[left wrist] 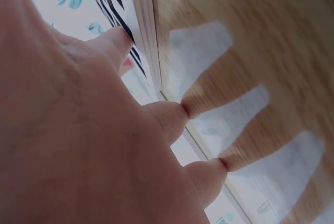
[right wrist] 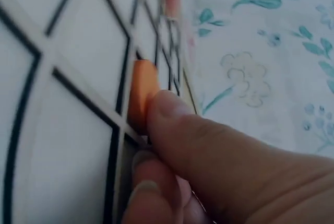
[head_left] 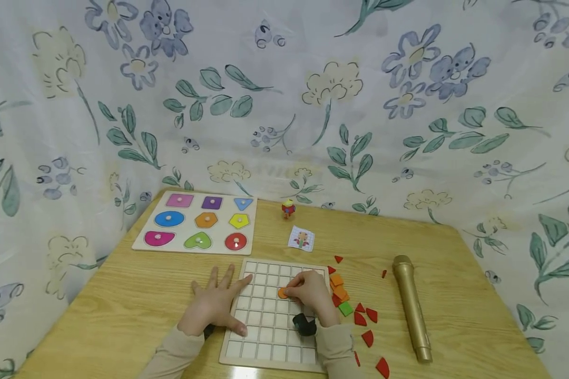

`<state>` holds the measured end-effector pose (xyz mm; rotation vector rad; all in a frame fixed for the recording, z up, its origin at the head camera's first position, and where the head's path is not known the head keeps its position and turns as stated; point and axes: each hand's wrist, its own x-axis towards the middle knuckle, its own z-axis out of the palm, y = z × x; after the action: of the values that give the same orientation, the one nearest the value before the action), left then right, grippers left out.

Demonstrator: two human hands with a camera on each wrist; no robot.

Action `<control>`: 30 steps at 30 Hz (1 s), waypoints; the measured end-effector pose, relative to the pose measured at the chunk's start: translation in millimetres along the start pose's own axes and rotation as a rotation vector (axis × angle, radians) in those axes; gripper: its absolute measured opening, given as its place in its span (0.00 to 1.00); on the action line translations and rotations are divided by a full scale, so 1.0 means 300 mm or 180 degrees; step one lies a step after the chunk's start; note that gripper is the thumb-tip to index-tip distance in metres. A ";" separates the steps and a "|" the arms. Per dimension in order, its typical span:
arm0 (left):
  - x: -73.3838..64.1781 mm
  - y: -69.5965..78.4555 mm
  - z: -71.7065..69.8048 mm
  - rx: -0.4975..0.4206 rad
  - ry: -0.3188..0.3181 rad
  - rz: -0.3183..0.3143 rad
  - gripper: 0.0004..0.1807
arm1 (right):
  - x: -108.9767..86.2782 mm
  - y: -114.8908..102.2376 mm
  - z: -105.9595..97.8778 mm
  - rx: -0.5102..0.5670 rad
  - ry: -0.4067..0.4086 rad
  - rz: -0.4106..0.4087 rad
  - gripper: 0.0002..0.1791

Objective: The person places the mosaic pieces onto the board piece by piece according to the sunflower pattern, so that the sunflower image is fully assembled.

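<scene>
Orange piece (head_left: 282,293), pinched in right hand (head_left: 311,292).
Partly covered; long axis, pointing unclear. Left hand (head_left: 213,307) spread, empty, across grid board's (head_left: 258,350) edge.

I saw an orange piece (head_left: 282,293), a white-squared board (head_left: 267,319), red wedges (head_left: 367,338) and a gold microphone (head_left: 411,305) at right, and blue-flowered white cloth (head_left: 284,58) far off.

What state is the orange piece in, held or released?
Held: the right hand pinches the orange piece over the grid board. Whether it is seated in a cell, I cannot tell.
</scene>
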<state>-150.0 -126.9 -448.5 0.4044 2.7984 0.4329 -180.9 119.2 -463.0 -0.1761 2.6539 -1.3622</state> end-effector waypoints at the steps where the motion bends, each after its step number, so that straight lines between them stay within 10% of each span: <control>1: -0.001 0.000 0.000 -0.0001 -0.0001 -0.0006 0.65 | 0.000 -0.001 0.005 -0.0106 0.0016 -0.0052 0.06; 9: 0.005 -0.001 0.004 0.0009 0.0004 -0.0014 0.65 | 0.021 0.075 -0.085 0.0530 -0.0176 -0.0145 0.11; 15: 0.010 -0.009 0.015 0.0023 -0.0041 -0.0069 0.66 | -0.017 0.219 -0.240 0.1136 0.0271 -0.0016 0.22; 30: 0.012 0.001 0.018 0.0052 -0.0063 -0.0038 0.65 | -0.034 0.260 -0.252 0.0561 0.0602 0.0083 0.21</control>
<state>-151.5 -124.2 -454.3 0.3931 2.7854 0.4014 -188.0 226.4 -482.2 0.0089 2.6522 -1.6706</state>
